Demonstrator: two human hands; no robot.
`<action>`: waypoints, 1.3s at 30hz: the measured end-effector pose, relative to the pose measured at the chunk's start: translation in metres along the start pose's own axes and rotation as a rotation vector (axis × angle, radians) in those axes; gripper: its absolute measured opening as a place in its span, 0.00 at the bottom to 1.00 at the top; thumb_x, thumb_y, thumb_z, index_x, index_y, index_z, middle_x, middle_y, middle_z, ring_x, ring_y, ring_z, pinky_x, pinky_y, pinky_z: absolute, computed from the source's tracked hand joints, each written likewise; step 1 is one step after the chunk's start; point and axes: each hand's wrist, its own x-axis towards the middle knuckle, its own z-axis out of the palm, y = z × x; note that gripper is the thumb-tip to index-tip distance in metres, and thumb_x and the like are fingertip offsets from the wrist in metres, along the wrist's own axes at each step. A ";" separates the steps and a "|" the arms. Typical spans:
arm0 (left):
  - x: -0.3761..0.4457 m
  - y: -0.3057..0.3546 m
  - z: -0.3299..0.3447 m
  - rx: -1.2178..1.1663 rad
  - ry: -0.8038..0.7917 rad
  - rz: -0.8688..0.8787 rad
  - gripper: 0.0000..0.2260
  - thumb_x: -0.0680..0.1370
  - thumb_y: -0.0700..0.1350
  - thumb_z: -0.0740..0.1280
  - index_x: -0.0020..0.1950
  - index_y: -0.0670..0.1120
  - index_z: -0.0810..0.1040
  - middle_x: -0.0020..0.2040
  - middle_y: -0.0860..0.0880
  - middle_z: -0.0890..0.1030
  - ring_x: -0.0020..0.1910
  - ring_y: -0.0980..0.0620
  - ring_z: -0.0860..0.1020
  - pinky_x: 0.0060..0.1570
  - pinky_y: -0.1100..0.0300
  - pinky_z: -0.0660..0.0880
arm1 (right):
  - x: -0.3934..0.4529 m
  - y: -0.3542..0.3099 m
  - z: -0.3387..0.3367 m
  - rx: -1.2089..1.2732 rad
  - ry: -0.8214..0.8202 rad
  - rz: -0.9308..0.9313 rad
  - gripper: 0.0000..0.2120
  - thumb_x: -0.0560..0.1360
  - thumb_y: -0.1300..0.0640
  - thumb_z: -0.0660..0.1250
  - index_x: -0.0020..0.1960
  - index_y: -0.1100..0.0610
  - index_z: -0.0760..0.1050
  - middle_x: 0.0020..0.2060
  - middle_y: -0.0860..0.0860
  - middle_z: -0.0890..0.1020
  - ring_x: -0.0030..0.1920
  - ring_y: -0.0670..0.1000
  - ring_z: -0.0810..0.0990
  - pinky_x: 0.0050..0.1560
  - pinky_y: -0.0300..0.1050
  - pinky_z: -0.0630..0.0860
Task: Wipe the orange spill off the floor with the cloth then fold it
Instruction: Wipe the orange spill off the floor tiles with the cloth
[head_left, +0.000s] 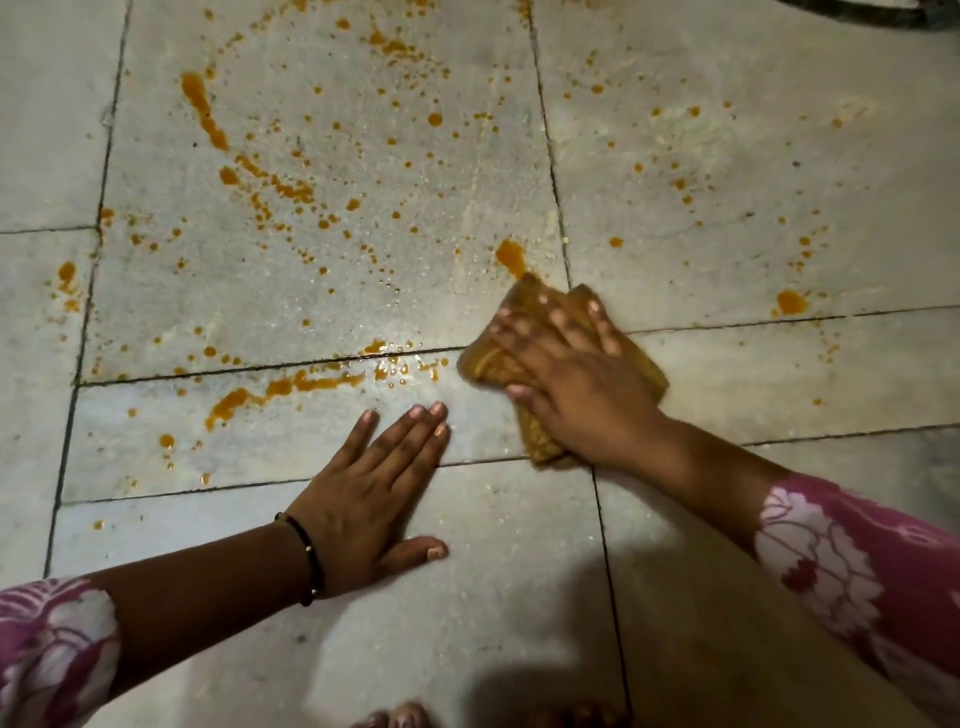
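Pale tiled floor (727, 171) with dark grout lines; orange spill (291, 192) spattered across the upper left and centre; stained cloth (530, 312) right of centre; 2 hands flat on it

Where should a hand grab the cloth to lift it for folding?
Probably the far corner of the cloth, coming from above and beyond it. That corner sticks out uncovered near an orange blob, while the right hand lies flat over its middle.

cloth (498, 358): on floor (727, 171), under right hand (582, 384)
left hand (374, 483): left of cloth
spill (291, 192): behind both
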 end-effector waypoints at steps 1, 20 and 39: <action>0.000 0.000 -0.001 -0.008 -0.001 -0.001 0.42 0.75 0.70 0.49 0.76 0.39 0.54 0.77 0.40 0.56 0.76 0.44 0.54 0.69 0.41 0.54 | -0.006 0.011 -0.001 -0.006 0.021 0.065 0.28 0.77 0.41 0.47 0.75 0.49 0.60 0.74 0.47 0.64 0.75 0.54 0.55 0.73 0.57 0.42; 0.025 0.014 -0.023 -0.023 0.024 0.118 0.40 0.76 0.69 0.51 0.77 0.41 0.55 0.77 0.42 0.56 0.76 0.45 0.54 0.70 0.44 0.52 | -0.137 0.036 0.012 -0.137 -0.072 -0.098 0.27 0.78 0.42 0.51 0.74 0.51 0.61 0.73 0.48 0.63 0.74 0.55 0.58 0.71 0.63 0.52; 0.109 0.031 -0.054 0.142 -0.245 0.311 0.42 0.76 0.69 0.50 0.70 0.49 0.24 0.72 0.49 0.26 0.72 0.51 0.29 0.68 0.50 0.29 | -0.183 0.135 -0.012 0.018 0.138 0.597 0.29 0.78 0.42 0.46 0.74 0.54 0.62 0.73 0.53 0.64 0.74 0.56 0.59 0.73 0.59 0.49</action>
